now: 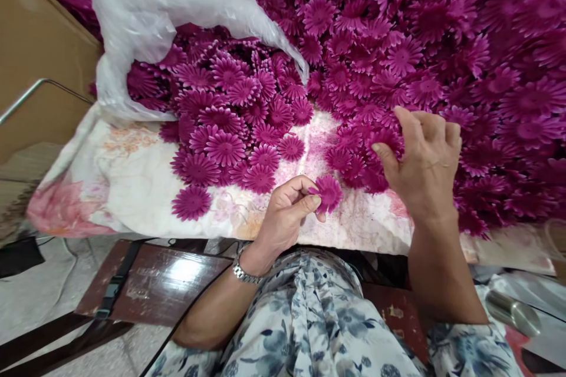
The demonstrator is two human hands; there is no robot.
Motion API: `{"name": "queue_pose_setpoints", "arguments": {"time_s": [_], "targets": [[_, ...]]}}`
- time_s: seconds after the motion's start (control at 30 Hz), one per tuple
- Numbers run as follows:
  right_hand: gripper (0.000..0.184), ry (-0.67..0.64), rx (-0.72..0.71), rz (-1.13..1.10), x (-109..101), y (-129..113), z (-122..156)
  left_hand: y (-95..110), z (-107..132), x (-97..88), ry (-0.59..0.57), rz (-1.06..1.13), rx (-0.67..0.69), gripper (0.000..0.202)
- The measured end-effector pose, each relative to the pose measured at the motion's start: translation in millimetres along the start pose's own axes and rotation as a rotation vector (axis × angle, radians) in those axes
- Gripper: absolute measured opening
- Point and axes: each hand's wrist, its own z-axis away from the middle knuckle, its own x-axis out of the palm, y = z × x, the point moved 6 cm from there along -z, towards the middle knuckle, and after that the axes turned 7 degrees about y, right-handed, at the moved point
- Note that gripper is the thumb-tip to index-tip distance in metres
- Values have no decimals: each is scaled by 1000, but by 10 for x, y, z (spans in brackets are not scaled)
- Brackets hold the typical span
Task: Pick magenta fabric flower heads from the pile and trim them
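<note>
My left hand pinches a magenta fabric flower between thumb and fingers, just above the front edge of a cloth-covered surface. My right hand hovers over the near edge of a big heap of the same magenta flowers, fingers curled and slightly apart, thumb stretched toward the pile; I cannot make out anything held in it. A second, flatter group of flowers lies to the left, spilling out of a plastic bag.
A white plastic bag lies open at the back left. The floral cloth covers the work surface. One loose flower lies near the cloth's front edge. A dark wooden bench stands below, a metal cylinder at the right.
</note>
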Motion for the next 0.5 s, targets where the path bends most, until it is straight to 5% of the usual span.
{"name": "queue_pose_setpoints", "arguments": {"time_s": [0.2,0.37,0.5], "targets": [[20,33,-24,-62,97,26,133,34,-31,-21,46,-3,53,23],[20,57,-22,-56,102,-1,172,51,-42,-38,55,-5,86,18],[19,0,39,-385,4,-157,125,34,-51,-21,48,-27,82,18]]}}
